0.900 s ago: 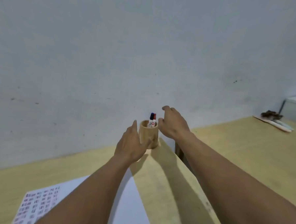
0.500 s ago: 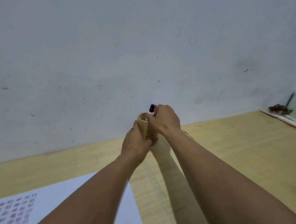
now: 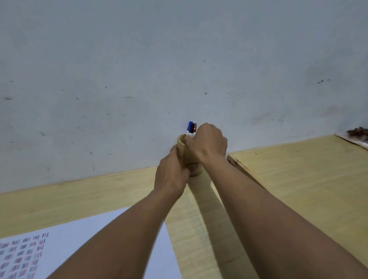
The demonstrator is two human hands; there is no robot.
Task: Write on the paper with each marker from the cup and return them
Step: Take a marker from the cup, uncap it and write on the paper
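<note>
A small wooden cup (image 3: 181, 144) stands on the table by the wall. My left hand (image 3: 170, 175) wraps around its lower side and holds it. Three capped markers stick up from it: blue (image 3: 189, 127), black (image 3: 192, 129) and red (image 3: 194, 127). My right hand (image 3: 208, 141) is closed at the cup's mouth, its fingers around the marker barrels. The white paper (image 3: 101, 231) lies at the lower left, with rows of red and blue marks near its left edge; my left forearm covers part of it.
The pale wooden table (image 3: 47, 198) runs along a grey wall. A second table (image 3: 304, 177) adjoins on the right with a seam between them. At the far right edge lie a dark clump and a white object (image 3: 362, 136).
My left hand went from touching the cup to gripping it. My right hand came down from above the markers and closed around them at the cup's mouth.
</note>
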